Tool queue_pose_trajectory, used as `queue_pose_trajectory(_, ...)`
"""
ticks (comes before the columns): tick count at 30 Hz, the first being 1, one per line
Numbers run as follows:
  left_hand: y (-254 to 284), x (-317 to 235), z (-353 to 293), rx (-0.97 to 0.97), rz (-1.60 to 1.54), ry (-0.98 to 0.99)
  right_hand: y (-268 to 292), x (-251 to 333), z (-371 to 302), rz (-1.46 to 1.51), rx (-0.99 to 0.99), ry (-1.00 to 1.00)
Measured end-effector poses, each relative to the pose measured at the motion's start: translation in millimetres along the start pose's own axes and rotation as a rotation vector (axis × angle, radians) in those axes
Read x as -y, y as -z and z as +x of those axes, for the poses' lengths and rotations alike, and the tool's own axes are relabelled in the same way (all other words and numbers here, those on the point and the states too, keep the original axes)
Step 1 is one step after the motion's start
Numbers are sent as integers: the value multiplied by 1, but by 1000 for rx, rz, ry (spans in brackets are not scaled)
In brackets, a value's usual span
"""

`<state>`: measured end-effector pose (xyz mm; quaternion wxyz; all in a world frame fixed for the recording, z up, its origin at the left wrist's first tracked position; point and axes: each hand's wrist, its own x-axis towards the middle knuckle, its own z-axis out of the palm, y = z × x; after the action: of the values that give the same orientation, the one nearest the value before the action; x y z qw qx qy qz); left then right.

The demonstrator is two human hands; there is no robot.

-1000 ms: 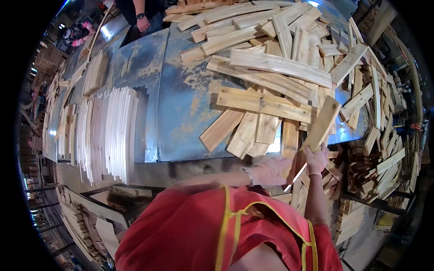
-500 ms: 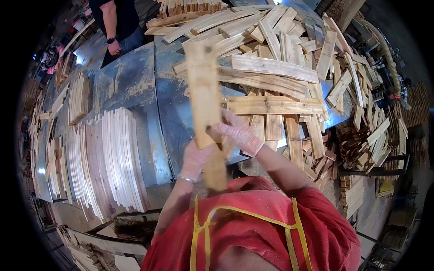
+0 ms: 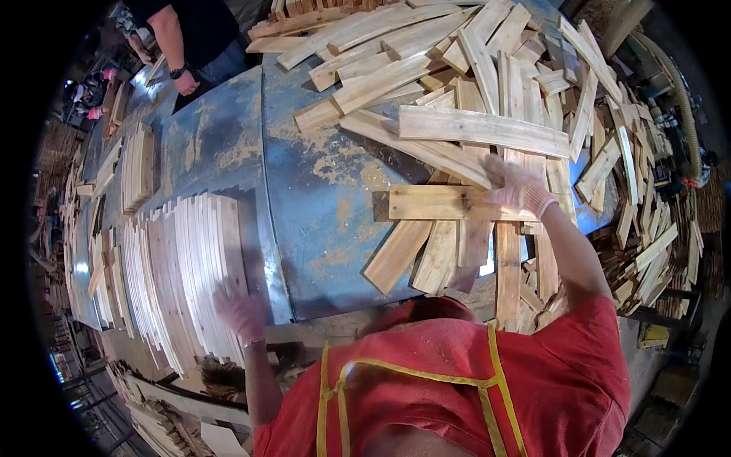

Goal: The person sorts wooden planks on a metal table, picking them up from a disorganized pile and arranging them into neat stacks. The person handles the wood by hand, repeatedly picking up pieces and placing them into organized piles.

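My right hand, in a pale pinkish glove, reaches over the pile with its fingers stretched apart. It is at the right part of a short wooden board lying crosswise on other boards; whether it touches that board is unclear. A longer pale board lies just beyond the hand. My left hand, gloved too and smeared by motion, is beside the near right end of a row of boards standing on edge. I see no board held in it, but its fingers are too blurred to read.
The blue worktable carries scattered sawdust and a seam. A smaller stack of boards stands at the left. Far left, a person in dark clothes stands at the table. A ribbed hose hangs at the right, beyond more loose boards.
The board held upright between both hands has left them. My left hand has moved left to the row of boards, and my right hand has moved right, over the pile.
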<state>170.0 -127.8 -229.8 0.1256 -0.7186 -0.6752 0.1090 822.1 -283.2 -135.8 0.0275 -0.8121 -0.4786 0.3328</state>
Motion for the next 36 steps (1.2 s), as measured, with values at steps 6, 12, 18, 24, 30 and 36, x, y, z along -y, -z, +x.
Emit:
queue_pose_trajectory(6, 83, -191, -24, 704, -1588, -239, -124, 47, -22, 2213, 1227, 117)
queue_pose_trajectory(12, 62, -263, -16, 1235, -2254, 88, -187, 88, -25, 1490, 821, 63)
queue_pose_trajectory(18, 63, -221, -16, 1114, -1975, -91, -218, 124, -52, 1419, 883, 97)
queue_pose_trajectory(24, 5, -137, -39, 966, -1854, -168, -157, 146, -46, 1119, 335, 238)
queue_pose_trajectory(30, -21, -119, -42, 836, -1418, -615, 78, 66, 58, 1163, -816, 301)
queue_pose_trajectory(36, 36, -161, -47, 852, -1284, -568, 46, 15, 103, -432, -415, -96)
